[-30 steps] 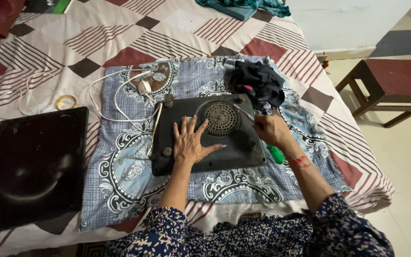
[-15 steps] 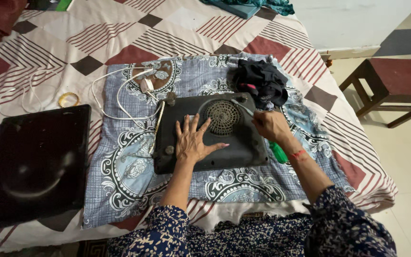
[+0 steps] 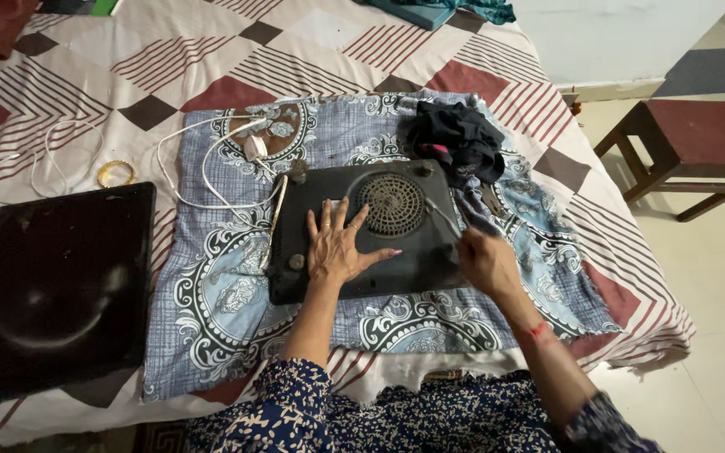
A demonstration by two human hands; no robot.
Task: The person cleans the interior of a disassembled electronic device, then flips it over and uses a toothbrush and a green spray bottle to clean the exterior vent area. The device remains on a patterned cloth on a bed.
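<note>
Two hands on the job, both on the upturned black cooktop base (image 3: 371, 231). The base lies underside-up on a blue patterned cloth (image 3: 211, 294), which is spread over a bed (image 3: 211, 67) with a maroon-and-cream geometric cover. Round vent grille (image 3: 390, 204) sits near the middle of the base, small round feet at its corners.

Left hand (image 3: 335, 246): flat on the base just left of the grille, fingers spread, palm down. No grip on anything, just pressing.

Right hand (image 3: 486, 262): at the right edge of the base, fingers curled shut around a thin tool (image 3: 445, 216) whose shaft runs up-left toward the grille. Looks like a screwdriver, but the handle is hidden in the fist, so can't confirm.

Around it:
- White power cord (image 3: 211, 159) looped on the cloth, upper left of the base, trailing onto the bed cover.
- Black crumpled cloth (image 3: 459, 143) at the upper right corner of the base, touching it.
- Black glass top panel (image 3: 52, 285) lying flat on the bed, well left of the blue cloth.
- Gold bangle (image 3: 117, 173) on the bed just above that panel.
- Wooden stool (image 3: 690, 143) on the floor to the right of the bed.
</note>
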